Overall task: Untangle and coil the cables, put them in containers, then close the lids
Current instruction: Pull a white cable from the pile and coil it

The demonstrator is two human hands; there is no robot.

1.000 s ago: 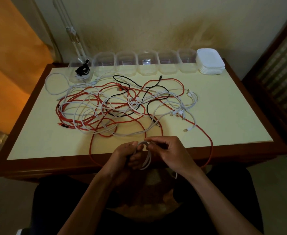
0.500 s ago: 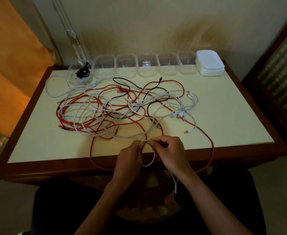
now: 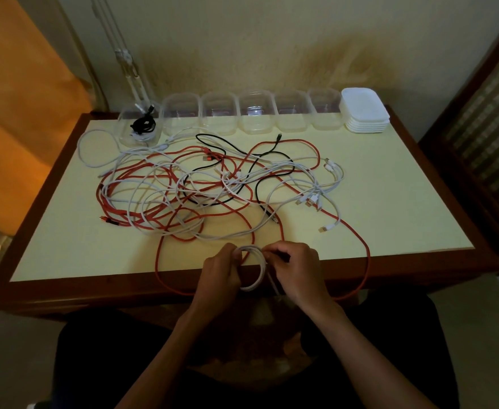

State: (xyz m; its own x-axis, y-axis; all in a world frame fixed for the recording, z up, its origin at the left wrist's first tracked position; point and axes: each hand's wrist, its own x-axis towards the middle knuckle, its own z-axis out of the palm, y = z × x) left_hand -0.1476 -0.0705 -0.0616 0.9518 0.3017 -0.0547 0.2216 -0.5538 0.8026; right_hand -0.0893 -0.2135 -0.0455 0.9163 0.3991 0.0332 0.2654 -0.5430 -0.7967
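— Pale yellow top, dark brown wooden border: is that the table (image 3: 390, 219)?

— Yes. It stands against a cream wall (image 3: 272, 48) with a brownish stain above its far edge. An orange curtain (image 3: 21, 93) hangs at the left; dark woven panelling (image 3: 484, 149) stands at the right. White conduit (image 3: 127, 63) runs up the wall behind the far left corner.

— Containers?

— Six clear containers (image 3: 255, 113) in a row along the far edge, all uncovered. The leftmost container (image 3: 137, 128) holds a coiled black cable (image 3: 143, 125) over something white. A stack of white lids (image 3: 365, 110) sits just beside the row's right end.

— Cables on the surface?

— A tangle of cables (image 3: 213, 187), red, white and black, is spread across the middle of the top. One red cable (image 3: 368, 261) loops over the near edge and hangs in front of it.

— The hands?

— Both are at the near edge, centre. The left hand (image 3: 220, 273) pinches a small white coil (image 3: 254, 267) at its upper left, fingers curled. The right hand (image 3: 297, 270) pinches the coil's upper right, fingers curled inward. The coil hangs between them over the table's border, and a white tail drops below the right hand toward the person's lap.

— Lighting?

— Dim; connector detail is hard to read.
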